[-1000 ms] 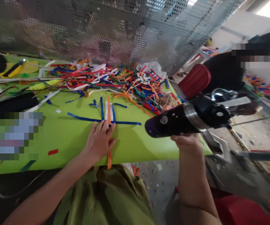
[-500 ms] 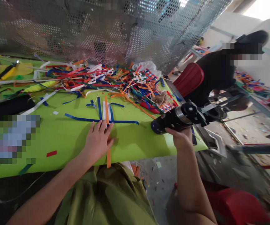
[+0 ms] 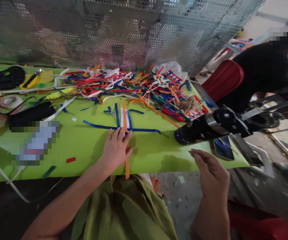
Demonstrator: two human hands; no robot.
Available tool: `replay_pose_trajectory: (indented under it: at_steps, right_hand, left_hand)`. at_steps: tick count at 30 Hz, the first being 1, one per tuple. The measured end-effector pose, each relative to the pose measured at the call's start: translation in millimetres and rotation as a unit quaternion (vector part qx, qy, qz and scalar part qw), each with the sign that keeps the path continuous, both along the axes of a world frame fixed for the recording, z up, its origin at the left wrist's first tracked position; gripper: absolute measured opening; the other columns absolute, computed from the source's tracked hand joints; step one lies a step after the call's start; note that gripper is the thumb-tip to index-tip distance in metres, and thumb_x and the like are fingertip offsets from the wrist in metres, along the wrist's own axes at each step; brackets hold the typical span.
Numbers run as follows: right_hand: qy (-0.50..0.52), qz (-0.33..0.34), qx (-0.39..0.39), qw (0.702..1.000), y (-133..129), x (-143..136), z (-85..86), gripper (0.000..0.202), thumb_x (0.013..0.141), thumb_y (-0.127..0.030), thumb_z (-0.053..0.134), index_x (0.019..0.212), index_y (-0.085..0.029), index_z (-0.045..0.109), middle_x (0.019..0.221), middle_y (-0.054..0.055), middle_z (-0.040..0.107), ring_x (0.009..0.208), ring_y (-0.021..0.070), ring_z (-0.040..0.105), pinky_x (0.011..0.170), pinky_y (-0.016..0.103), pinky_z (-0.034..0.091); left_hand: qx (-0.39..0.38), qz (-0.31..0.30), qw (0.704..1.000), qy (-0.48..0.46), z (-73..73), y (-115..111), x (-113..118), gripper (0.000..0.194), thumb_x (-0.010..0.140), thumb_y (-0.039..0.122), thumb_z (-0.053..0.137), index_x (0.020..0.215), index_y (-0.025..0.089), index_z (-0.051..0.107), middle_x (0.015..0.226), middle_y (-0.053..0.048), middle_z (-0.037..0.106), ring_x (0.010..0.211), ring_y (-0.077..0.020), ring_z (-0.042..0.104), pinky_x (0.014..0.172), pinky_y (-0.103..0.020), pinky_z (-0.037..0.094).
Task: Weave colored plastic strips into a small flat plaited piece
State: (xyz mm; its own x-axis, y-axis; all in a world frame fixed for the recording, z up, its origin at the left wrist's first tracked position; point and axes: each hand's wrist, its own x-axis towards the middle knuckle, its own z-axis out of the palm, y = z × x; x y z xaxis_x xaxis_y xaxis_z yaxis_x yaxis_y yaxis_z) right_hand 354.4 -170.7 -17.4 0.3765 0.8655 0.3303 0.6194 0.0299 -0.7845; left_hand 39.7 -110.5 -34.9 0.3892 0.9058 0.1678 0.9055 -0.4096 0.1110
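My left hand [image 3: 116, 148] lies flat with fingers spread, its tips pressing on a small cross of strips. There an orange strip [image 3: 127, 168] runs lengthwise over a white strip [image 3: 124, 116], and a long blue strip [image 3: 146, 130] crosses them. Shorter blue strips [image 3: 117, 115] stand alongside. My right hand [image 3: 212, 173] hovers over the table's front edge, below a black cylindrical device [image 3: 196, 128] and apart from it. Its thumb and fingers are pinched together; whether anything thin is between them, I cannot make out.
A heap of coloured strips [image 3: 123, 81] lies along the back of the green table [image 3: 159, 156]. A phone [image 3: 223, 148] is at the right, a charging phone [image 3: 38, 141] at the left. A yellow cutter [image 3: 31, 79] and tape roll [image 3: 10, 101] lie behind. A person in black [image 3: 261, 70] sits beyond.
My right hand has drawn back from the black cylindrical device and closed into a pinch nearer the table edge. The left hand stays on the strips. The view has turned slightly left.
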Motion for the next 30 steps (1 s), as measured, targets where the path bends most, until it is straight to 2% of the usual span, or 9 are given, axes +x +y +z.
replay_pose_trajectory:
  at_steps: [3,6,8,10,16,20,23,27,30]
  right_hand:
    - [-0.076,0.157,-0.028,0.984,2.0,-34.5,16.8,0.022,0.095,-0.033,0.058,0.111,-0.027,0.071,0.109,0.007,0.074,0.103,0.0249,0.069,0.094,0.041,0.054]
    - [-0.153,0.312,-0.059,0.936,27.2,-68.4,27.8,0.036,0.099,-0.029,0.05,0.133,-0.027,0.062,0.128,0.008,0.07,0.119,0.0257,0.065,0.101,0.043,0.053]
    - [-0.195,0.381,-0.074,0.901,48.1,-88.8,27.4,0.043,0.101,-0.028,0.046,0.143,-0.028,0.054,0.142,0.007,0.062,0.131,0.0255,0.057,0.109,0.046,0.048]
    - [-0.231,0.417,-0.073,0.876,67.2,-105.5,21.6,0.048,0.101,-0.03,0.044,0.149,-0.027,0.048,0.148,0.009,0.056,0.135,0.0267,0.054,0.111,0.049,0.047]
    - [-0.297,0.435,-0.068,0.847,98.0,-127.5,1.2,0.05,0.1,-0.029,0.046,0.149,-0.021,0.047,0.145,0.014,0.058,0.131,0.0296,0.057,0.107,0.053,0.049]
    - [-0.309,0.422,-0.077,0.849,101.2,-131.6,1.4,0.047,0.1,-0.025,0.045,0.146,-0.016,0.051,0.136,0.015,0.065,0.124,0.0293,0.06,0.103,0.05,0.051]
    - [-0.313,0.408,-0.064,0.855,102.3,-135.2,3.7,0.045,0.101,-0.025,0.043,0.144,-0.022,0.053,0.129,0.011,0.069,0.115,0.0281,0.063,0.097,0.047,0.054]
    - [-0.336,0.398,-0.063,0.851,102.5,-139.5,5.0,0.044,0.102,-0.029,0.04,0.143,-0.026,0.056,0.125,0.009,0.069,0.109,0.0296,0.061,0.088,0.047,0.056]
    - [-0.359,0.399,-0.068,0.841,100.3,-141.6,3.5,0.042,0.101,-0.028,0.043,0.14,-0.025,0.059,0.127,0.01,0.067,0.11,0.0306,0.059,0.087,0.046,0.055]
  left_hand:
    - [-0.008,0.005,1.0,0.009,1.2,0.7,0.0,0.056,0.098,0.044,0.049,0.148,0.019,0.048,0.148,-0.017,0.051,0.138,-0.0337,0.046,0.118,-0.057,0.029]
    - [-0.013,0.003,1.0,0.013,2.2,0.8,-0.3,0.056,0.098,0.043,0.048,0.149,0.019,0.047,0.149,-0.018,0.05,0.138,-0.0339,0.046,0.118,-0.059,0.029]
    - [-0.011,0.0,1.0,0.013,2.0,0.7,-0.6,0.056,0.099,0.044,0.047,0.149,0.018,0.047,0.149,-0.018,0.05,0.138,-0.0344,0.046,0.117,-0.06,0.029]
    - [-0.006,-0.001,1.0,0.014,0.9,0.7,-0.9,0.055,0.099,0.044,0.046,0.147,0.017,0.048,0.149,-0.019,0.05,0.138,-0.035,0.046,0.116,-0.061,0.03]
    - [0.01,-0.006,1.0,0.0,-3.0,1.4,-1.4,0.054,0.099,0.044,0.046,0.145,0.015,0.051,0.146,-0.021,0.05,0.137,-0.0357,0.046,0.116,-0.06,0.031]
    - [0.011,-0.011,1.0,-0.012,0.2,2.6,-2.8,0.053,0.096,0.045,0.053,0.14,0.015,0.054,0.142,-0.02,0.052,0.134,-0.0356,0.048,0.115,-0.058,0.033]
    - [0.015,-0.016,0.999,-0.03,4.6,4.8,-6.1,0.05,0.098,0.045,0.05,0.139,0.016,0.052,0.136,-0.018,0.054,0.125,-0.0324,0.056,0.114,-0.054,0.037]
    - [0.003,-0.01,0.998,-0.066,7.5,10.7,-11.5,0.032,0.104,0.025,0.036,0.13,0.015,0.052,0.128,-0.014,0.062,0.118,-0.0247,0.062,0.115,-0.047,0.038]
    - [-0.017,0.01,0.996,-0.086,7.4,16.0,-14.6,0.022,0.103,0.019,0.037,0.119,0.017,0.053,0.12,-0.01,0.066,0.111,-0.0213,0.065,0.112,-0.044,0.042]
